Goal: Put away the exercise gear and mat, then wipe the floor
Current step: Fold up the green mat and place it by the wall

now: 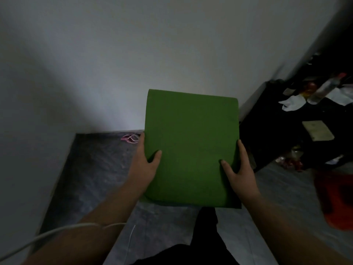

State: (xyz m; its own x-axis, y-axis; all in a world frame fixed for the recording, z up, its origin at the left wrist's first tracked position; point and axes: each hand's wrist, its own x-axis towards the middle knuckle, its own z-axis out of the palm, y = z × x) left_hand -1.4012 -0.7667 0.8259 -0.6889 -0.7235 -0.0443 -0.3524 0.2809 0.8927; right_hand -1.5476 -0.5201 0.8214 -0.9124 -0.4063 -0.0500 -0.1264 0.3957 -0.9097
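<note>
Both forearms reach in from the bottom of the frame, a white cable [57, 231] draped across the left one at lower left. Left hand [144, 165] grips the left edge of the folded green mat [191, 146], thumb pressed on its face, fingers wrapped behind. Right hand [238, 169] mirrors it on the right edge, thumb on top, fingers curled around the side. So the mat sits dead centre, held up off the grey floor [91, 169] in front of a pale wall [133, 54]. Something pink [129, 139] lies at the wall's base, just left of the mat. Upper right, a dark cluttered surface [286, 131] carries a clear bottle [326, 88]. Blurred red shape [336, 199] at the right edge — can't tell what.
</note>
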